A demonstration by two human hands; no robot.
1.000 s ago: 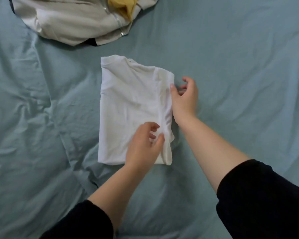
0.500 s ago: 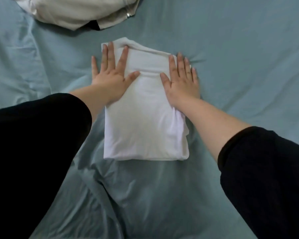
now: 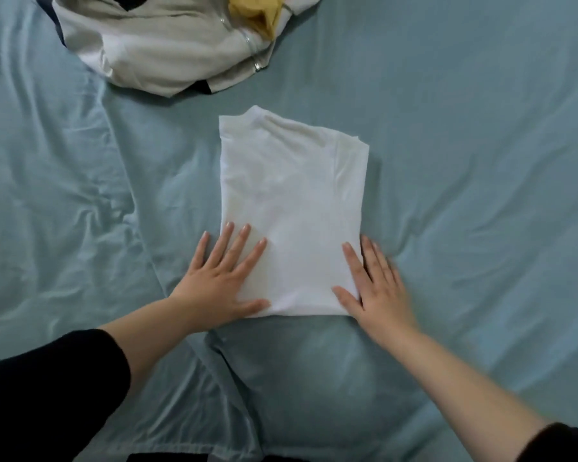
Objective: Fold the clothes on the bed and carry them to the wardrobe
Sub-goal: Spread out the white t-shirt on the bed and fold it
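Folded white shirt (image 3: 292, 215) lies flat at frame centre on the blue-green bedsheet (image 3: 464, 161). Left hand (image 3: 221, 278) rests flat, fingers straight and spread, on its lower-left corner; right hand (image 3: 376, 288) lies flat along its lower-right edge, grasping nothing. Cream zip jacket (image 3: 167, 45) and yellow garment (image 3: 257, 15) sit heaped at upper left, apart from the shirt.

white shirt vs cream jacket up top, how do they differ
The white shirt is folded into a neat rectangle; the cream jacket lies bunched in a heap. The white shirt is plain; the cream jacket has a zipper and dark patches. Both lie on the sheet.
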